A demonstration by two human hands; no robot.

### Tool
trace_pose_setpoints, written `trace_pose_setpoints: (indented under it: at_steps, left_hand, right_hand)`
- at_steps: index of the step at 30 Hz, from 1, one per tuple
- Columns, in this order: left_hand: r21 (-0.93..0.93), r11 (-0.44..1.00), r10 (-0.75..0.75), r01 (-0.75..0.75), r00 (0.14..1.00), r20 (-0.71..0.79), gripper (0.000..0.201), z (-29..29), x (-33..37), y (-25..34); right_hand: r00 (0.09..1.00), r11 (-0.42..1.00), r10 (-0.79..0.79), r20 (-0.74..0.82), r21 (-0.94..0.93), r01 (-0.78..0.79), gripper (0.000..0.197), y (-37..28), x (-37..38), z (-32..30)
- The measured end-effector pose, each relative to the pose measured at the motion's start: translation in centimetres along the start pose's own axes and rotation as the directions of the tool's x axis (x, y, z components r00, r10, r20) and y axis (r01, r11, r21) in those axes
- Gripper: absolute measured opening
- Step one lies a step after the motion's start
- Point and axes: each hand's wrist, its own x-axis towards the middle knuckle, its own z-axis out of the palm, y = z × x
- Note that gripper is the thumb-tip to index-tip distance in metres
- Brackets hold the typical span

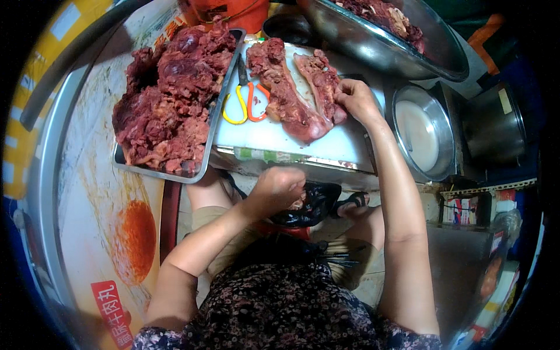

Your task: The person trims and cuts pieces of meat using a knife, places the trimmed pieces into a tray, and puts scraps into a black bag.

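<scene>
A long piece of raw meat, split lengthwise into two strips joined at the near end, lies on a white cutting board. My right hand is at the right strip, fingers pinched at its edge. Over a black plastic bag between my knees hovers my left hand, closed and slightly blurred; what it holds, if anything, is hidden. Scissors with one yellow and one orange handle lie left of the meat, blades pointing away from me.
A metal tray heaped with raw red meat stands at the left. At the back are an orange bucket and a large steel basin with more meat. A bowl of cloudy liquid and a dark pot stand at the right.
</scene>
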Motion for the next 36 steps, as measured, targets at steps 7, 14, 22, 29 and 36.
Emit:
trace_pose_setpoints:
  at_steps: [7,14,22,29,36]
  left_hand:
    - [0.196,0.98,-0.037,0.033,0.999,0.015,0.006,6.3,-4.3,-8.2]
    - [0.207,0.971,0.118,-0.118,0.993,0.01,0.005,3.5,-3.4,-4.4]
    - [0.225,0.948,0.28,-0.227,0.93,-0.239,0.018,-3.3,2.0,1.6]
    - [0.12,0.978,0.202,-0.17,0.913,-0.354,0.016,-3.5,1.7,0.8]
    - [0.187,0.978,0.153,-0.09,0.92,-0.36,0.011,-4.4,0.5,0.6]
  right_hand:
    - [0.973,0.954,0.207,-0.1,0.242,-0.178,0.014,0.7,-2.6,-1.6]
    - [0.858,0.851,0.234,0.457,0.331,-0.408,0.007,-5.1,-17.3,-0.8]
    - [0.944,0.883,-0.149,0.293,-0.39,0.261,0.025,-1.6,-20.8,4.9]
    - [0.994,0.999,-0.013,-0.109,0.042,0.018,0.024,-6.2,-7.7,-3.3]
    - [0.995,0.972,-0.082,0.055,-0.216,0.093,0.034,0.5,1.0,-0.9]
